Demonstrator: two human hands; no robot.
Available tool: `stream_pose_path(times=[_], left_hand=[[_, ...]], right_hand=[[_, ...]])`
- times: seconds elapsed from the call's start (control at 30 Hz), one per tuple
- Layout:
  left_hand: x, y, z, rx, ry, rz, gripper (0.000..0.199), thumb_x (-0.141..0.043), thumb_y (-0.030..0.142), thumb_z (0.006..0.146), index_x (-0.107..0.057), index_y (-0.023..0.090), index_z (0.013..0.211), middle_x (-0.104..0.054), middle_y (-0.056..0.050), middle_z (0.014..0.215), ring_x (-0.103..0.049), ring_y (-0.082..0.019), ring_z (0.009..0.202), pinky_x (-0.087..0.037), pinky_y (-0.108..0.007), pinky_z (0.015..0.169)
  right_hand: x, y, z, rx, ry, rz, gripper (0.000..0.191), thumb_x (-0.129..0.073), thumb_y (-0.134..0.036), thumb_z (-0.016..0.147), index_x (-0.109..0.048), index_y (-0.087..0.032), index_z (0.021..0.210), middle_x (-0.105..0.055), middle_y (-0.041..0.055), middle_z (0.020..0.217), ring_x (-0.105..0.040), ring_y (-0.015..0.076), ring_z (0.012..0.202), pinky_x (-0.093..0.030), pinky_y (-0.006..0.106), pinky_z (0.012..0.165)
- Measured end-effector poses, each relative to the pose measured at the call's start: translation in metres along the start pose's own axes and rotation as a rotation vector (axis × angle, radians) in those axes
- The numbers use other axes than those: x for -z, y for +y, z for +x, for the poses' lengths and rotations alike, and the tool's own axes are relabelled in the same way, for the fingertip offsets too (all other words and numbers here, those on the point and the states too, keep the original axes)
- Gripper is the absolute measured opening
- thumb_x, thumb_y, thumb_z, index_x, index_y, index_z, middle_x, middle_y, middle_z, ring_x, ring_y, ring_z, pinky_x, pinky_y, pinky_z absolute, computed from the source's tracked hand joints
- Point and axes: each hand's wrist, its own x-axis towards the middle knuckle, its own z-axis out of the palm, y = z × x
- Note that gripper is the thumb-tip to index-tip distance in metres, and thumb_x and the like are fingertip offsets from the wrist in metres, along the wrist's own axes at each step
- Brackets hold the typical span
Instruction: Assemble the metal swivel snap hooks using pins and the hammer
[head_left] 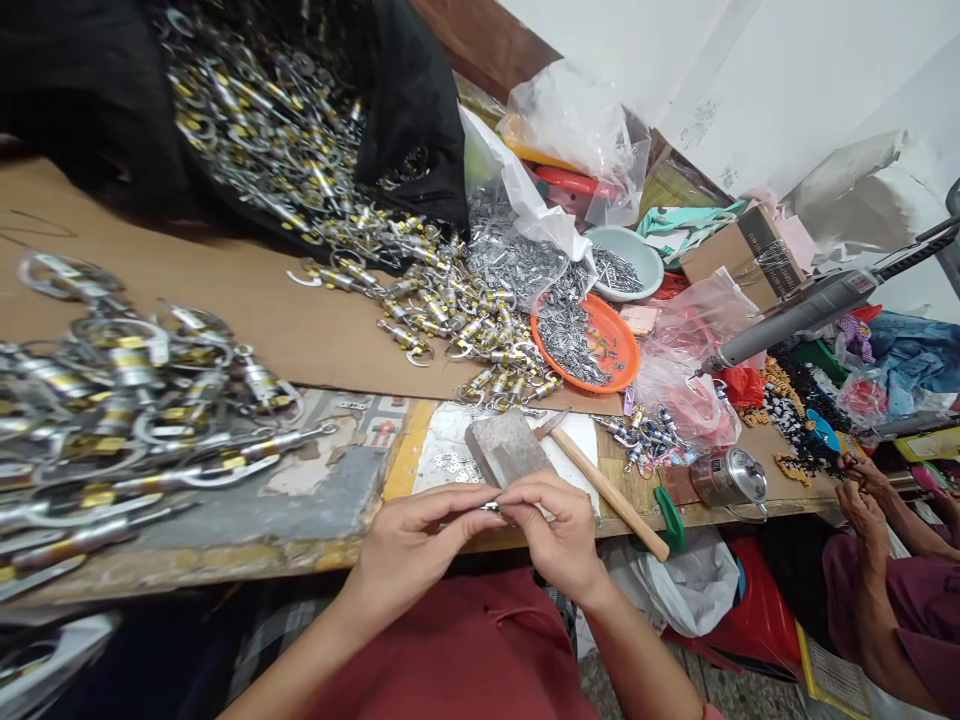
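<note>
My left hand [420, 545] and my right hand [555, 530] meet at the bench's front edge. Fingertips of both pinch a small silvery metal part [491, 507], mostly hidden by the fingers, so its kind cannot be made out. Just behind them a grey rectangular block [506, 447] rests on a white sheet. Right of the block lies a hammer [611, 492], its wooden handle slanting over the front edge. Several small flat metal plates [454, 464] are scattered left of the block.
Silver fittings with yellow bands [472, 320] spill from a black bag; another heap [127, 400] lies left. An orange dish [634, 345] and a pale bowl [649, 265] hold metal parts. A metal cup [727, 477] stands at right, near another person's hands [862, 500].
</note>
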Motion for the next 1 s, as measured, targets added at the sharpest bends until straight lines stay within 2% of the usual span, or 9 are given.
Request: stream_pose_path(times=[0.17,0.27,0.33,0.43,0.53,0.67,0.8,1.0], left_hand=[[0.003,0.004,-0.002,0.059,0.001,-0.047,0.009,-0.068,0.022,0.063,-0.076,0.025,0.067,-0.078,-0.002,0.073,-0.071,-0.021,0.069,-0.058,-0.029,0.071],[0.006,0.006,-0.001,0.161,0.000,-0.128,0.007,-0.071,0.027,0.062,-0.075,0.023,0.065,-0.077,-0.003,0.072,-0.071,-0.021,0.068,-0.058,-0.028,0.067],[0.008,0.007,-0.001,0.194,-0.009,-0.166,0.009,-0.071,0.030,0.063,-0.075,0.022,0.065,-0.077,-0.004,0.073,-0.071,-0.021,0.069,-0.058,-0.027,0.065],[0.010,0.008,0.000,0.138,-0.022,-0.109,0.013,-0.070,0.034,0.065,-0.075,0.022,0.067,-0.077,-0.005,0.077,-0.071,-0.022,0.074,-0.057,-0.030,0.071],[0.013,0.010,-0.001,0.037,-0.039,0.014,0.016,-0.067,0.036,0.068,-0.075,0.023,0.065,-0.076,-0.006,0.082,-0.070,-0.022,0.077,-0.056,-0.032,0.076],[0.017,0.011,-0.003,-0.087,-0.081,0.118,0.017,-0.063,0.035,0.073,-0.075,0.024,0.067,-0.075,-0.006,0.088,-0.069,-0.022,0.081,-0.055,-0.032,0.078],[0.019,0.013,-0.003,-0.156,-0.102,0.098,0.015,-0.061,0.028,0.075,-0.074,0.026,0.068,-0.075,-0.005,0.090,-0.068,-0.022,0.087,-0.053,-0.033,0.083],[0.016,0.015,-0.004,-0.063,-0.135,0.038,0.016,-0.060,0.030,0.075,-0.074,0.025,0.069,-0.075,-0.005,0.087,-0.068,-0.023,0.082,-0.054,-0.031,0.078]], right_hand=[[0.001,-0.002,-0.003,0.061,-0.012,-0.043,0.016,-0.051,-0.020,0.087,-0.068,-0.019,0.087,-0.067,0.0047,0.078,-0.063,0.0138,0.073,-0.052,0.025,0.068],[0.001,0.002,-0.010,0.189,0.036,-0.123,0.020,-0.059,-0.025,0.083,-0.062,-0.018,0.102,-0.066,0.0072,0.086,-0.063,0.0159,0.081,-0.054,0.028,0.072],[0.000,0.010,-0.017,0.315,0.076,-0.206,0.025,-0.061,-0.019,0.081,-0.060,-0.021,0.106,-0.065,0.0072,0.090,-0.064,0.0151,0.082,-0.055,0.026,0.071],[0.001,0.021,-0.024,0.506,0.099,-0.341,0.031,-0.052,-0.008,0.084,-0.060,-0.024,0.109,-0.067,0.0061,0.093,-0.065,0.0130,0.083,-0.055,0.022,0.069],[0.004,0.024,-0.023,0.602,0.073,-0.412,0.031,-0.050,-0.008,0.084,-0.061,-0.021,0.110,-0.069,0.0072,0.094,-0.066,0.0135,0.084,-0.056,0.022,0.070],[0.008,0.018,-0.017,0.581,0.051,-0.398,0.032,-0.050,-0.007,0.083,-0.062,-0.020,0.109,-0.070,0.0063,0.092,-0.067,0.0126,0.083,-0.056,0.021,0.071],[0.010,0.010,-0.016,0.462,0.009,-0.311,0.034,-0.052,-0.007,0.083,-0.063,-0.024,0.110,-0.070,0.0051,0.091,-0.067,0.0133,0.080,-0.056,0.023,0.070],[0.005,-0.001,-0.018,0.330,0.005,-0.188,0.025,-0.061,-0.016,0.082,-0.066,-0.023,0.105,-0.071,0.0055,0.084,-0.067,0.0151,0.073,-0.057,0.024,0.066]])
